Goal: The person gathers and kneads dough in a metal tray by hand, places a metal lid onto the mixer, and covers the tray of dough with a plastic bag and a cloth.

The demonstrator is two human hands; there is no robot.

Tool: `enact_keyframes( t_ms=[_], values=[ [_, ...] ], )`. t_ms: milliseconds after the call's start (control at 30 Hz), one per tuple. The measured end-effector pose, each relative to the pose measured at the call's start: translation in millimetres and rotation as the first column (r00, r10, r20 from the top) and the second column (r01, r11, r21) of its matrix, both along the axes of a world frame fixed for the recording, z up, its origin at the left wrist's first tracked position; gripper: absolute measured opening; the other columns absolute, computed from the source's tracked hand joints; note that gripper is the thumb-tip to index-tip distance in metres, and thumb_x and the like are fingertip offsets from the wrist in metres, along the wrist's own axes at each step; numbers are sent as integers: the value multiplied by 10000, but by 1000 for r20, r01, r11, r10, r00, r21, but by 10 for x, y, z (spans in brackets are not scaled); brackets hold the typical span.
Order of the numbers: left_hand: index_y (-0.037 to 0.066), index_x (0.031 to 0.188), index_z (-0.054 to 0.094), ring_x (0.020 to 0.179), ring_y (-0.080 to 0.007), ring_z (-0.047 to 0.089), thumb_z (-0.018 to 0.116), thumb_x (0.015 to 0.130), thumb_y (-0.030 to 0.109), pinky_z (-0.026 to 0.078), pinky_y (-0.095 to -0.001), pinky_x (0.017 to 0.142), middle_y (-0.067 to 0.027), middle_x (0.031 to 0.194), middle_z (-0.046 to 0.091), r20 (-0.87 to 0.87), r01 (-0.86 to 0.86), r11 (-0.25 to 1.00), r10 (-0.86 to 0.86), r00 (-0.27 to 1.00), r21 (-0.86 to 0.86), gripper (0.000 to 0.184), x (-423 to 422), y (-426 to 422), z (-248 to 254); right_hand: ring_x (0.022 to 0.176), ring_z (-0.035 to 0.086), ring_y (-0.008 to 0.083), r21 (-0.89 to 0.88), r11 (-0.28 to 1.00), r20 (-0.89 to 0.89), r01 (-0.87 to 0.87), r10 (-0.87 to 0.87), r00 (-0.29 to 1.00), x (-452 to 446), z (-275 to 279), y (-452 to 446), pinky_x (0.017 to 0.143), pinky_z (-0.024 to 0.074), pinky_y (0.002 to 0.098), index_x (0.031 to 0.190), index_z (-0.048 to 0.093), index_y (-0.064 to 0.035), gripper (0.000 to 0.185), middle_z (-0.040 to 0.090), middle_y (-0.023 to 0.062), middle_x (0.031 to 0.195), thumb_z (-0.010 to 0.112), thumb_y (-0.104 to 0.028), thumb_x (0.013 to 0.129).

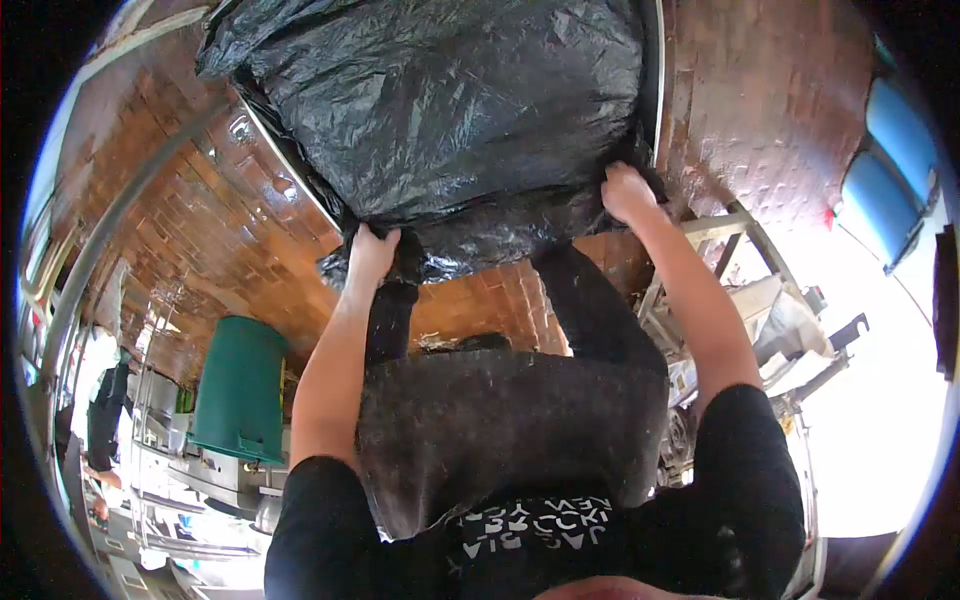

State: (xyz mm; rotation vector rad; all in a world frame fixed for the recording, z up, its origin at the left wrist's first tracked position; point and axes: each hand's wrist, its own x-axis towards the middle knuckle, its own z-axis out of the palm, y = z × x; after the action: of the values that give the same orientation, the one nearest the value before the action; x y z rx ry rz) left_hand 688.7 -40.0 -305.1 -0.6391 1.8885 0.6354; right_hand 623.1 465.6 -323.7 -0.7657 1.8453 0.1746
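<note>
A large sheet of black plastic (470, 120), wrinkled and shiny, spreads in front of me over something with pale straight edges (290, 165); what lies beneath is hidden. My left hand (371, 255) grips the near left corner of the plastic, thumb pointing inward. At the near right corner, my right hand (630, 193) is closed in a fist on the same plastic. Between the two hands the near edge hangs bunched and loose above my legs.
Reddish-brown tiles (240, 220) cover the wet-looking floor. A green bin (238, 388) stands to the left, near metal shelving and another person (108, 400). On the right are a wooden frame (735, 240) and blue containers (885, 205).
</note>
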Motion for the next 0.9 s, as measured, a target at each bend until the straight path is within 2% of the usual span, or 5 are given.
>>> enact_keyframes(
  t_ms=[167,400,433,667,900],
  values=[
    [-120,1291,548,1240,-436,548,512,1014,288,448,-446,1069,-314,1302,585,-446,581,814,-519,729,3,494,572,5,492,1084,637,355,-473,875,-365,100,-298,882,399,622,-29,948,519,442,912,706,-16,215,705,165,1031,577,-184,881],
    [-64,1137,655,994,-470,658,461,1020,273,529,-502,929,-301,1072,683,52,540,824,-555,830,170,406,742,-81,-733,1158,627,344,52,931,59,361,-364,930,179,-64,-75,982,514,418,1032,725,-21,267,701,186,1170,530,-173,932],
    [-14,977,712,857,-457,688,467,1023,279,556,-509,843,-288,964,704,-165,819,519,-810,562,243,385,587,4,-663,1166,619,346,114,956,146,269,-284,948,206,-173,-39,952,527,430,1052,719,1,290,697,213,1160,501,-164,953],
    [-52,1076,651,1119,-446,616,470,1033,318,483,-503,988,-270,1142,677,-607,573,802,-543,580,-169,414,716,315,327,1277,550,385,-208,891,-286,403,-449,847,570,799,-259,1114,406,462,1257,647,-5,411,634,186,1322,453,-288,1031],
    [-13,1077,670,1035,-437,656,475,1021,305,497,-547,939,-276,1037,693,-39,622,743,-634,773,247,378,829,-21,-896,1215,612,332,160,935,53,317,-329,943,160,-158,-102,1064,456,457,1066,717,-4,378,685,173,1223,436,-254,1020]
  ],
)
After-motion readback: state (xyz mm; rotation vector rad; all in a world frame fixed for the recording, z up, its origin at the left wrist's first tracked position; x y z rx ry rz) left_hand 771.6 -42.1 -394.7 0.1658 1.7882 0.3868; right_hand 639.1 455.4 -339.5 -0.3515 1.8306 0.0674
